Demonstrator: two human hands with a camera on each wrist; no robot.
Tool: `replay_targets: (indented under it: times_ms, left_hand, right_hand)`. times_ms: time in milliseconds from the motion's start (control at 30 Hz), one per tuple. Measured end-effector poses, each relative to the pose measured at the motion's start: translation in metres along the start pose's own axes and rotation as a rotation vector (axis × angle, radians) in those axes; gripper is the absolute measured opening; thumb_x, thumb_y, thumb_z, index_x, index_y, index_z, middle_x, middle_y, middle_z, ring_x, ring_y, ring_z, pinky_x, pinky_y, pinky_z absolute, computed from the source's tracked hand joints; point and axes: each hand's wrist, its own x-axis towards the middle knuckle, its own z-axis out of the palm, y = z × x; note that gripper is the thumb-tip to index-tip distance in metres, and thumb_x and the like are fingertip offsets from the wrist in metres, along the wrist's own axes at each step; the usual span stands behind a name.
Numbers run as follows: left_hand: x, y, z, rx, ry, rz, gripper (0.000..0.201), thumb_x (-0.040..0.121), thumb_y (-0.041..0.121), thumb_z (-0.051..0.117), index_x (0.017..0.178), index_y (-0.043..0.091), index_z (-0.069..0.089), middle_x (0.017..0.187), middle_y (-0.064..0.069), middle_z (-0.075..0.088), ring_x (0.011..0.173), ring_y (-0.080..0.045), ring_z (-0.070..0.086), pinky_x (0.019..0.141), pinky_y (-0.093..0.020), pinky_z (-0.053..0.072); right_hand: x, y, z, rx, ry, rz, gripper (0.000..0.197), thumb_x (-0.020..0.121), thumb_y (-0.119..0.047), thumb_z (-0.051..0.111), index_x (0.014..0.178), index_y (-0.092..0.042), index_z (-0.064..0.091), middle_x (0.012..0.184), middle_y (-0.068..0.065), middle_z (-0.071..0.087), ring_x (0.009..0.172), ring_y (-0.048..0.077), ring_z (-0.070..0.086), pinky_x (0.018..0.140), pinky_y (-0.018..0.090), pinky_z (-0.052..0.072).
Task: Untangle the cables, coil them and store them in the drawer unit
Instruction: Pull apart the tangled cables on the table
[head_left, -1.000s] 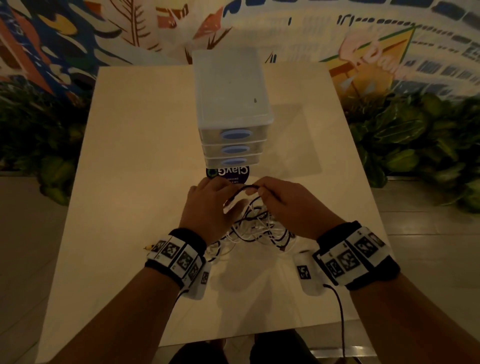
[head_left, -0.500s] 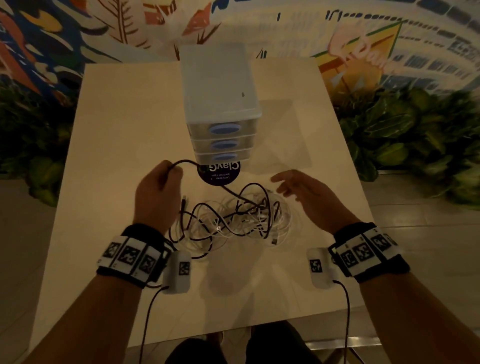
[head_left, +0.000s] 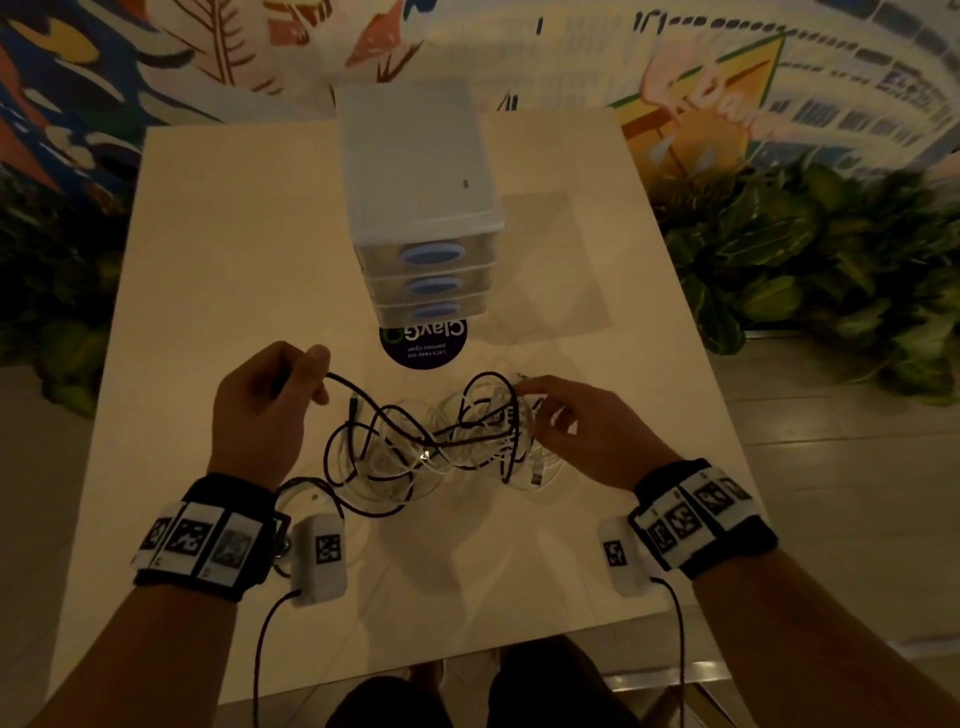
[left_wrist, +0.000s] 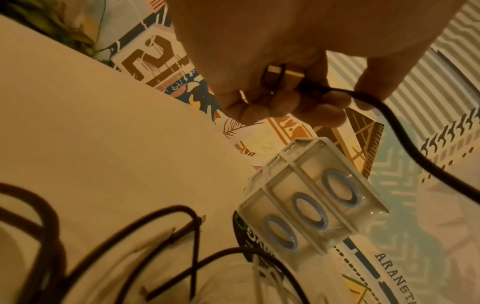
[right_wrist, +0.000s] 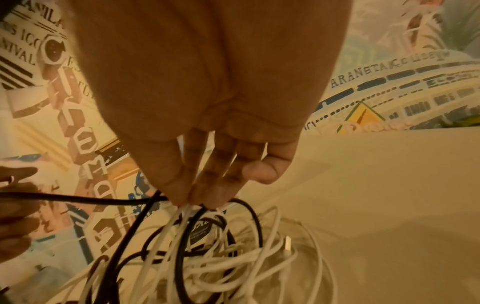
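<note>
Cables, black and white, lie knotted together on the table, near the person and just in front of the drawer unit. A second ago both hands were bunched together over the pile; half a second ago the left hand had swung out to the left with a black end while the right hovered free of the pile. Now the left hand grasps the black cable near its plug (the left wrist view shows a metal connector tucked under the curled fingers), and the cable runs taut from it down into the heap. The right hand has returned to the right side of the tangle, and in the right wrist view its fingertips pinch a few white strands at the top of the heap.

I judge this as the start of the untangling: one black cable is being drawn out leftward while the right hand holds back the white ones. Nothing is coiled yet.

As for containers, the drawer unit has three drawers with blue oval handles, all closed. Their fronts look clear, and I can see no cable inside any of them. A round dark sticker lies on the table in front of its base.
</note>
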Motion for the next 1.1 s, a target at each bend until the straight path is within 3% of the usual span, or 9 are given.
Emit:
replay_targets:
  times_ms: [133, 267, 367, 600, 733, 833, 900, 1000, 1100]
  left_hand:
    - [-0.007, -0.001, -0.006, 0.006, -0.057, -0.003, 0.041, 0.099, 0.034, 0.058, 0.069, 0.006, 0.058, 0.058, 0.003, 0.056, 0.057, -0.016, 0.038, 0.054, -0.014, 0.033]
    - [-0.011, -0.014, -0.010, 0.108, -0.009, -0.089, 0.044, 0.101, 0.045, 0.054, 0.072, 0.012, 0.060, 0.059, -0.005, 0.055, 0.055, -0.021, 0.040, 0.058, -0.028, 0.036]
    - [-0.009, -0.023, -0.013, 0.348, -0.041, -0.146, 0.044, 0.098, 0.054, 0.050, 0.077, 0.017, 0.062, 0.057, 0.007, 0.059, 0.053, -0.015, 0.049, 0.058, -0.031, 0.037]
    - [-0.003, -0.034, -0.014, 0.581, -0.118, -0.063, 0.017, 0.100, 0.041, 0.054, 0.102, 0.027, 0.064, 0.098, 0.007, 0.066, 0.080, -0.013, 0.058, 0.069, -0.029, 0.040]
    - [0.002, -0.036, -0.009, 0.666, -0.226, -0.054, 0.043, 0.093, 0.067, 0.050, 0.114, 0.034, 0.066, 0.112, 0.006, 0.069, 0.100, -0.025, 0.063, 0.081, -0.040, 0.051]
    - [0.000, -0.033, -0.002, 0.846, -0.150, 0.107, 0.064, 0.085, 0.073, 0.050, 0.128, 0.028, 0.065, 0.137, -0.011, 0.060, 0.129, -0.036, 0.051, 0.108, -0.049, 0.041]
    - [-0.005, -0.014, 0.011, 0.787, -0.122, 0.297, 0.057, 0.089, 0.060, 0.055, 0.132, 0.024, 0.063, 0.143, -0.010, 0.053, 0.133, -0.035, 0.046, 0.107, -0.050, 0.041]
    - [-0.018, 0.019, 0.047, 0.634, -0.302, 0.543, 0.044, 0.095, 0.037, 0.058, 0.137, 0.024, 0.059, 0.142, -0.001, 0.054, 0.129, -0.025, 0.049, 0.103, -0.044, 0.044]
    - [-0.025, 0.031, 0.078, 0.592, -0.498, 0.530, 0.047, 0.094, 0.031, 0.057, 0.141, 0.026, 0.051, 0.134, 0.004, 0.059, 0.122, -0.017, 0.053, 0.104, -0.038, 0.043]
  right_hand:
    - [0.018, -0.001, 0.007, -0.171, 0.005, -0.043, 0.027, 0.093, -0.042, 0.068, 0.120, -0.041, 0.068, 0.092, -0.009, 0.055, 0.078, 0.008, 0.051, 0.073, 0.023, 0.039]
    - [0.029, -0.003, 0.005, -0.224, -0.047, -0.117, 0.022, 0.087, -0.049, 0.073, 0.108, -0.043, 0.073, 0.093, -0.010, 0.051, 0.086, 0.009, 0.050, 0.076, 0.024, 0.038]
    - [0.034, -0.007, 0.004, -0.282, -0.057, -0.218, 0.030, 0.087, -0.059, 0.061, 0.107, -0.040, 0.072, 0.100, -0.008, 0.052, 0.095, 0.017, 0.052, 0.085, 0.035, 0.044]
    - [0.042, -0.024, 0.003, -0.361, 0.089, -0.308, 0.023, 0.090, -0.056, 0.056, 0.097, -0.039, 0.068, 0.104, -0.016, 0.062, 0.099, 0.012, 0.047, 0.085, 0.035, 0.036]
    - [0.047, -0.025, 0.006, -0.286, -0.015, -0.260, 0.015, 0.097, -0.046, 0.055, 0.104, -0.037, 0.065, 0.091, -0.017, 0.066, 0.092, 0.010, 0.048, 0.088, 0.039, 0.038]
    - [0.043, -0.021, 0.010, -0.253, -0.035, -0.258, 0.030, 0.099, -0.046, 0.046, 0.117, -0.038, 0.068, 0.086, -0.013, 0.067, 0.087, 0.011, 0.045, 0.085, 0.041, 0.041]
    - [0.042, -0.021, 0.010, -0.248, -0.025, -0.242, 0.035, 0.095, -0.050, 0.045, 0.115, -0.037, 0.071, 0.085, -0.014, 0.066, 0.087, 0.012, 0.044, 0.084, 0.042, 0.041]
    - [0.040, -0.031, 0.009, -0.268, -0.039, -0.280, 0.030, 0.092, -0.049, 0.053, 0.105, -0.033, 0.075, 0.085, -0.012, 0.067, 0.088, 0.016, 0.049, 0.084, 0.038, 0.040]
    - [0.038, -0.040, 0.007, -0.215, -0.110, -0.260, 0.016, 0.093, -0.029, 0.067, 0.104, -0.022, 0.076, 0.094, 0.002, 0.071, 0.088, 0.021, 0.061, 0.081, 0.033, 0.047]
